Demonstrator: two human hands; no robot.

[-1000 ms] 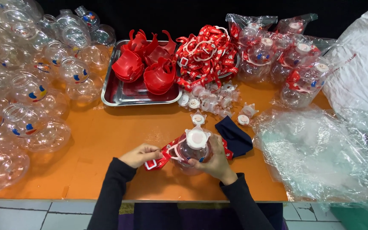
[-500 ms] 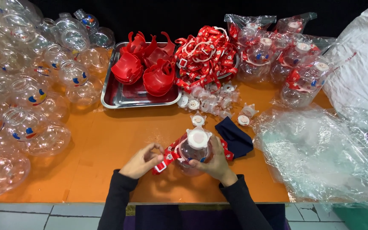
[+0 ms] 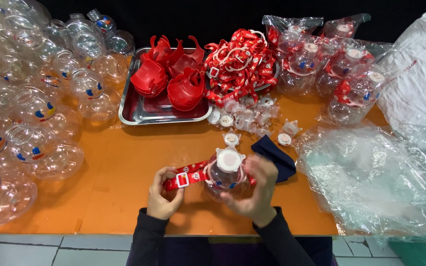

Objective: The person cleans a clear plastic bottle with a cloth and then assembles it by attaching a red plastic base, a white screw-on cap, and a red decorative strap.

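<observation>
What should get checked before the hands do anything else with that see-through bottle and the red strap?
1. Bottle held: ok, right hand wraps its side.
2. White cap on the bottle: ok, sits on top.
3. Red strap gripped: ok, left hand pinches it near the white buckle.
4. Strap fastened round the bottle: cannot tell, the hands hide it.
5. Spare caps within reach: ok, beside the metal tray.
</observation>
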